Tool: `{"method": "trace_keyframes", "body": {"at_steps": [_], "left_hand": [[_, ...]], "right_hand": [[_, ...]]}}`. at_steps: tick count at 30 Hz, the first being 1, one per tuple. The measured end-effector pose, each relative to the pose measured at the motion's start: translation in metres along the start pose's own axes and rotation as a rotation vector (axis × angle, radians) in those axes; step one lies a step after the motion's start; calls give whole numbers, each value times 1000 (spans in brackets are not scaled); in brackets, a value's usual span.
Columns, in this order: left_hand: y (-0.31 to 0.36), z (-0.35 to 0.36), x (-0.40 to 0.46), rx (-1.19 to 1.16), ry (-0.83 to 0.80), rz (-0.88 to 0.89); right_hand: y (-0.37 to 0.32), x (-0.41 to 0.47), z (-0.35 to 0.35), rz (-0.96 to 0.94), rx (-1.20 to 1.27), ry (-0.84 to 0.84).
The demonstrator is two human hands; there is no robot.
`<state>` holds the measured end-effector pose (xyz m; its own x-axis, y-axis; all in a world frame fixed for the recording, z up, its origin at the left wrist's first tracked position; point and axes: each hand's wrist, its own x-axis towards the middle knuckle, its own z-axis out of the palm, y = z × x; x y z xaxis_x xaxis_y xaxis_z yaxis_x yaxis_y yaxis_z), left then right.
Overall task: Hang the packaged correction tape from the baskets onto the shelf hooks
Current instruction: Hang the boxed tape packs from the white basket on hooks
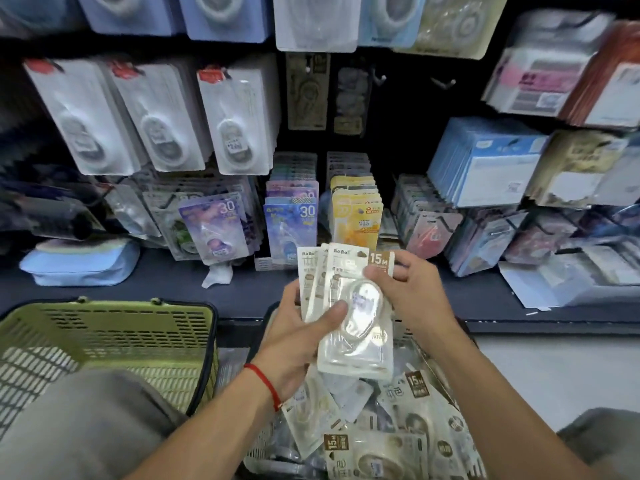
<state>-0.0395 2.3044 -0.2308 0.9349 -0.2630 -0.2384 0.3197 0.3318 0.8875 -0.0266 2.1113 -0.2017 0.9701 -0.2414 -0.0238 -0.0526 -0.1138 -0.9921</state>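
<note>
Both hands hold one fanned stack of packs (346,306) above the right basket. Left hand (298,337) grips the stack's lower left edge, thumb across the front blister. Right hand (412,289) pinches the top right corner by the "15M" tab.

Risks, as judged:
- Fan is loose; packs at the back could slide out and drop into the basket if the left thumb lifts.
- Hang holes are not lined up, so threading several at once onto a hook (379,77) could snag or tear a card.
- Bare hooks sit far and high; the reach passes over the near yellow packs (356,220) and could knock them.

Counts:
- Hands: two.
- Packs in hand: at least four tops show; exact number unclear.
- Baskets: two, green one (114,337) at left, right basket (374,438) under the hands with many loose packs, uncountable.
- Bare hooks in view: two, possibly more.
</note>
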Motion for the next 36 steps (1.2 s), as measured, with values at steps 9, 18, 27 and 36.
{"method": "trace_keyframes", "body": {"at_steps": [9, 18, 27, 36], "left_hand": [[119, 10, 26, 15, 105, 318], [159, -8, 53, 111, 291, 520], [180, -37, 45, 256, 589, 847], [187, -40, 43, 240, 576, 909]], "right_hand": [[-74, 3, 35, -77, 123, -141], [-131, 71, 50, -256, 128, -77], [-122, 99, 67, -297, 83, -14], [-109, 103, 92, -424, 50, 169]]}}
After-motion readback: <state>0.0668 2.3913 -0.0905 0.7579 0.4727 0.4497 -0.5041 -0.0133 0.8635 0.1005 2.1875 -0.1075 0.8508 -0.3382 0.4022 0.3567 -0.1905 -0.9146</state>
